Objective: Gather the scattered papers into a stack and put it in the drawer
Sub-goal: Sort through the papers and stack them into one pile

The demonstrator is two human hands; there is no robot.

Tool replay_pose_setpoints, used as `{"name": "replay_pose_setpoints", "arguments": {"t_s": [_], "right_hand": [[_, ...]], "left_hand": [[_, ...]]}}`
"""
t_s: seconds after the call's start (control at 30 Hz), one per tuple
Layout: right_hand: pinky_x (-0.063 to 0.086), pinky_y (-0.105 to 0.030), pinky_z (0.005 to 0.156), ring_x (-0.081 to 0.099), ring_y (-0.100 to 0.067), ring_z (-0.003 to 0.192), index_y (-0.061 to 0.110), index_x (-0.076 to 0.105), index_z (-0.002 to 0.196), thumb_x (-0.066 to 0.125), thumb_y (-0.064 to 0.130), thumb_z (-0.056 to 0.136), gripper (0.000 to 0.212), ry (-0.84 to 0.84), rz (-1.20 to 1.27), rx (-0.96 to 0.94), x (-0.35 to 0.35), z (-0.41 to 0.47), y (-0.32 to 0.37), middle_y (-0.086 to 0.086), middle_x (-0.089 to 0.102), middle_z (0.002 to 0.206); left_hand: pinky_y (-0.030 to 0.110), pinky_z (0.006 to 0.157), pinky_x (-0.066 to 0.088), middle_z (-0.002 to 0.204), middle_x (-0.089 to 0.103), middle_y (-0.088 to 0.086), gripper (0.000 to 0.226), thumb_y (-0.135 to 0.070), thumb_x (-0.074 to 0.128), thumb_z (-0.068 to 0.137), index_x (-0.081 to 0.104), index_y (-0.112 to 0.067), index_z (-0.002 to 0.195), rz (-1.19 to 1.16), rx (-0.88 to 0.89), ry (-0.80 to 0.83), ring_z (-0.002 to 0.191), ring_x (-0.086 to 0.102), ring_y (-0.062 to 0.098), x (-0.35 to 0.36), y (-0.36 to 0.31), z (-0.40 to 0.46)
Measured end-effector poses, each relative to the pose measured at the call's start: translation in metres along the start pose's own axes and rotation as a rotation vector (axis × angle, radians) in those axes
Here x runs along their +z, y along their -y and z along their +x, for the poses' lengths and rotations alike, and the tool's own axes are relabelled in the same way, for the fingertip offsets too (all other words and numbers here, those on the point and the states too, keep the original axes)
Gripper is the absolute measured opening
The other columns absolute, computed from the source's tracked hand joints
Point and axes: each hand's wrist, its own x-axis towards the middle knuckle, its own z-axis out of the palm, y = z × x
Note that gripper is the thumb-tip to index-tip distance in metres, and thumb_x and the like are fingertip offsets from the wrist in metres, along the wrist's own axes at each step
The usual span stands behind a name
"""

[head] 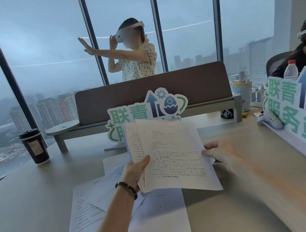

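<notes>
Light, floppy sheets, prone to fanning and sliding apart; best pinched at both side edges, then tapped square on the desk (pixel 33 198). Loose papers (pixel 94 206) spread on desk below the hands, overlapping, white w/ printed text, not yet gathered. Held stack (pixel 172 152) raised above desk, tilted, a few sheets offset, corners uneven. Left hand (pixel 135 171) grasping stack's left edge, thumb on top. Right hand (pixel 220 152) blurred, at right edge; grip hard to tell. No drawer in view.
</notes>
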Motion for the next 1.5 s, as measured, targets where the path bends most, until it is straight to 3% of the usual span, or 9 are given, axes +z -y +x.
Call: {"name": "replay_pose_setpoints", "arguments": {"t_s": [0.1, 0.4, 0.63, 0.77, 0.97, 1.07, 1.27, 1.4, 1.5], "right_hand": [[0.055, -0.034, 0.077, 0.066, -0.015, 0.084, 0.014, 0.076, 0.088, 0.077, 0.017, 0.084, 0.005, -0.045, -0.108, -0.083, -0.001, -0.001, -0.001, 0.001, 0.073, 0.089], [0.037, -0.020, 0.050, 0.055, -0.008, 0.059, 0.006, 0.064, 0.076, 0.066, 0.038, 0.092, 0.036, -0.133, -0.485, -0.246, 0.002, -0.011, 0.003, 0.007, 0.062, 0.067], [0.034, -0.019, 0.046, 0.048, -0.013, 0.050, 0.009, 0.052, 0.067, 0.056, 0.039, 0.098, 0.043, -0.009, -0.401, -0.197, 0.005, -0.012, 0.007, 0.002, 0.055, 0.060], [0.050, -0.025, 0.060, 0.067, -0.013, 0.078, 0.010, 0.068, 0.093, 0.068, 0.022, 0.092, 0.012, 0.083, -0.154, -0.107, 0.005, -0.011, 0.009, 0.003, 0.071, 0.086], [0.049, -0.024, 0.054, 0.069, -0.016, 0.074, 0.008, 0.061, 0.085, 0.058, 0.036, 0.098, 0.031, 0.058, -0.220, -0.057, 0.005, -0.013, 0.009, -0.003, 0.072, 0.086], [0.051, -0.029, 0.067, 0.065, -0.017, 0.083, 0.011, 0.061, 0.096, 0.051, 0.044, 0.099, 0.034, 0.027, -0.364, -0.071, 0.007, -0.013, 0.010, 0.001, 0.067, 0.096], [0.053, -0.043, 0.091, 0.067, -0.023, 0.096, 0.012, 0.063, 0.105, 0.064, 0.030, 0.094, 0.021, 0.091, 0.121, 0.048, 0.007, -0.011, 0.008, -0.003, 0.071, 0.106], [0.058, -0.037, 0.073, 0.071, -0.024, 0.086, 0.007, 0.065, 0.103, 0.062, 0.018, 0.096, 0.013, 0.048, 0.165, 0.012, 0.003, -0.011, 0.011, -0.008, 0.074, 0.100], [0.060, -0.046, 0.080, 0.072, -0.028, 0.086, 0.010, 0.064, 0.101, 0.054, 0.024, 0.099, 0.017, 0.011, 0.128, 0.004, 0.001, -0.012, 0.012, -0.008, 0.074, 0.096]], "left_hand": [[0.048, 0.075, 0.060, 0.104, 0.075, 0.015, 0.025, -0.014, 0.068, 0.089, 0.068, -0.003, 0.112, -0.005, 0.006, -0.011, 0.091, 0.073, 0.036, 0.001, 0.001, 0.001], [0.055, 0.082, 0.057, 0.107, 0.074, 0.016, 0.022, -0.012, 0.066, 0.091, 0.068, -0.004, 0.111, -0.050, 0.038, -0.042, 0.095, 0.071, 0.038, 0.004, 0.000, -0.002], [0.049, 0.075, 0.060, 0.107, 0.073, 0.017, 0.023, -0.010, 0.067, 0.090, 0.068, -0.002, 0.111, -0.074, 0.049, -0.098, 0.093, 0.071, 0.037, 0.004, -0.001, -0.004], [0.046, 0.072, 0.061, 0.106, 0.073, 0.016, 0.021, -0.011, 0.067, 0.090, 0.068, -0.004, 0.109, -0.068, 0.055, -0.101, 0.092, 0.071, 0.037, 0.006, -0.003, -0.007], [0.045, 0.071, 0.061, 0.107, 0.073, 0.016, 0.018, -0.010, 0.066, 0.091, 0.069, -0.005, 0.108, -0.075, 0.077, -0.082, 0.092, 0.071, 0.036, 0.007, -0.005, -0.009], [0.046, 0.072, 0.061, 0.106, 0.074, 0.015, 0.015, -0.011, 0.066, 0.091, 0.069, -0.006, 0.104, -0.071, 0.079, -0.065, 0.091, 0.072, 0.036, 0.007, -0.005, -0.010], [0.045, 0.071, 0.061, 0.106, 0.074, 0.015, 0.018, -0.011, 0.063, 0.092, 0.068, -0.004, 0.108, -0.086, 0.099, 0.018, 0.090, 0.073, 0.034, 0.012, -0.009, -0.016], [0.042, 0.070, 0.062, 0.107, 0.074, 0.014, 0.022, -0.014, 0.062, 0.093, 0.068, -0.005, 0.112, -0.059, 0.096, 0.071, 0.092, 0.073, 0.032, 0.015, -0.010, -0.018], [0.038, 0.067, 0.062, 0.107, 0.074, 0.015, 0.022, -0.019, 0.062, 0.093, 0.068, -0.007, 0.111, -0.016, 0.058, 0.098, 0.091, 0.074, 0.031, 0.016, -0.010, -0.018]]}}
